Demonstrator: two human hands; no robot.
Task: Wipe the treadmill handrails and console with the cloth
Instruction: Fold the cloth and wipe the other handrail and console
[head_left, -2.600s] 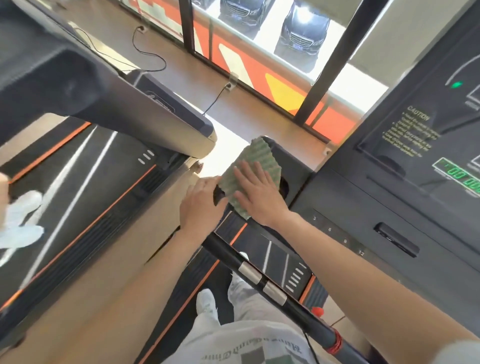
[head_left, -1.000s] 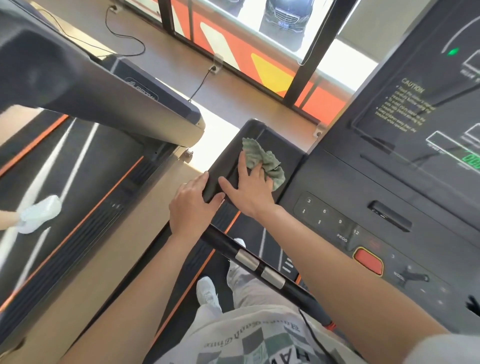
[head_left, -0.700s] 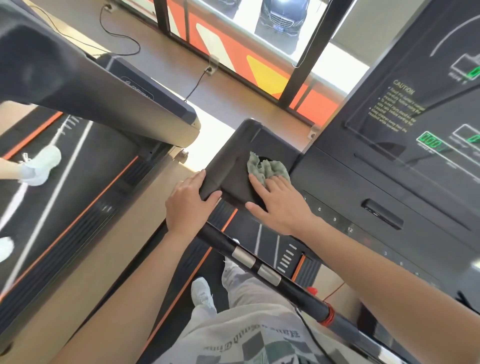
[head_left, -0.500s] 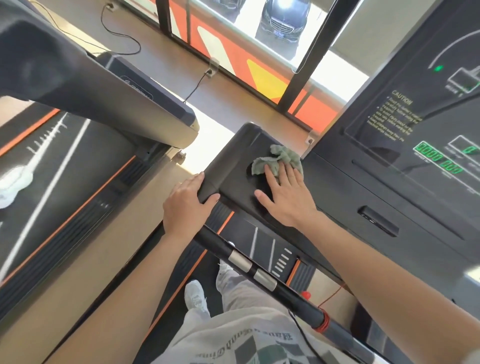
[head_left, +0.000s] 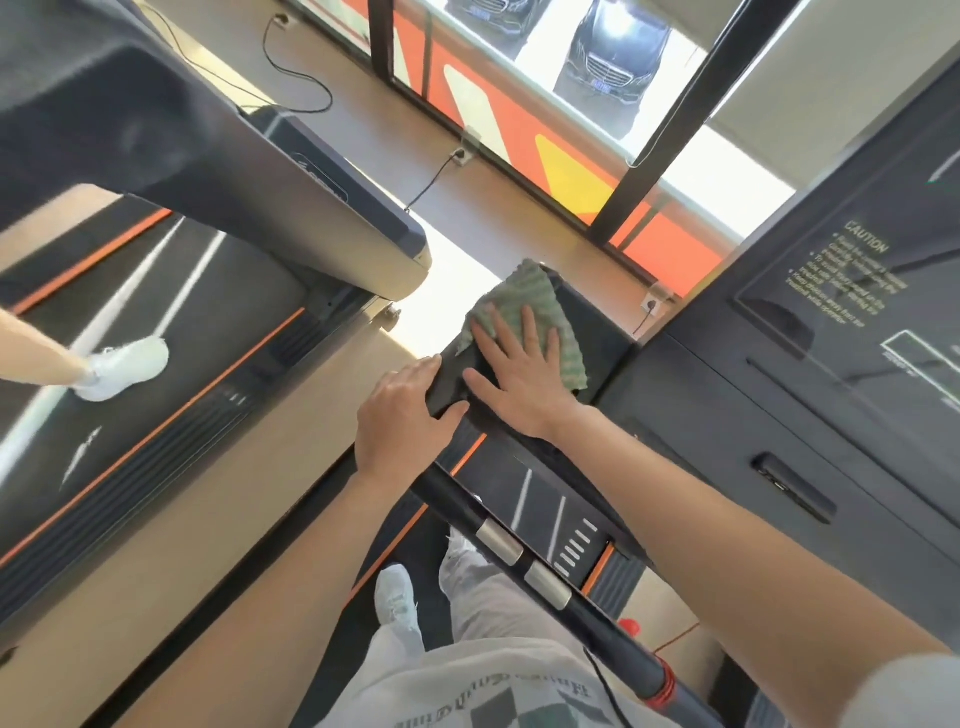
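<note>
A green striped cloth (head_left: 540, 306) lies spread flat over the black left wing (head_left: 597, 338) of the treadmill console. My right hand (head_left: 514, 369) presses on it with flat, spread fingers. My left hand (head_left: 405, 415) grips the near left corner of that wing, thumb on top, where the black handrail (head_left: 498, 540) with two metal pulse sensors joins it. The dark console panel (head_left: 810, 374) with a caution label and display rises at the right.
A neighbouring treadmill (head_left: 218, 171) stands at the left, and another person's leg and white shoe (head_left: 124, 366) move on its belt. Power cords and sockets lie on the wooden floor by the window. My own legs and shoe (head_left: 397, 603) stand on the belt below.
The cloth was bunched near the console half a second ago. Now it is spread out flat and my right hand has slid left toward the wing's outer edge. My left hand keeps its grip.
</note>
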